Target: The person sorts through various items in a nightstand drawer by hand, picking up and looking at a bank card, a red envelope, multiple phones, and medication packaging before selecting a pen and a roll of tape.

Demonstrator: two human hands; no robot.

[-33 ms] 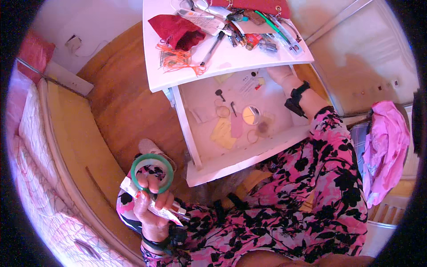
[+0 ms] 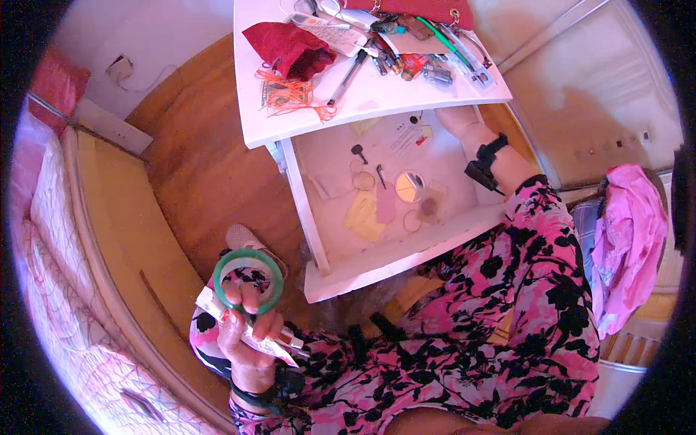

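My left hand (image 2: 248,337) is closed at the lower left. Its fingers hook through a green roll of tape (image 2: 220,279) and grip a slim white packet with red marks (image 2: 210,302); some thin pieces stick out beside it. My right hand (image 2: 458,121) reaches into the back right of the pulled-out white drawer (image 2: 317,239). The tabletop above hides its fingers. Inside the drawer lie a small round mirror (image 2: 409,187), a black key-like piece (image 2: 358,153), a yellow paper (image 2: 364,216), a pink paper (image 2: 386,205) and some hair-tie-like rings.
On the white tabletop (image 2: 272,130) lie a red pouch (image 2: 279,47), orange string (image 2: 290,98), a black pen (image 2: 346,78), a white remote (image 2: 326,32), a red bag (image 2: 420,9) and several small items. A bed (image 2: 72,312) stands at left. Pink cloth (image 2: 627,239) hangs at right.
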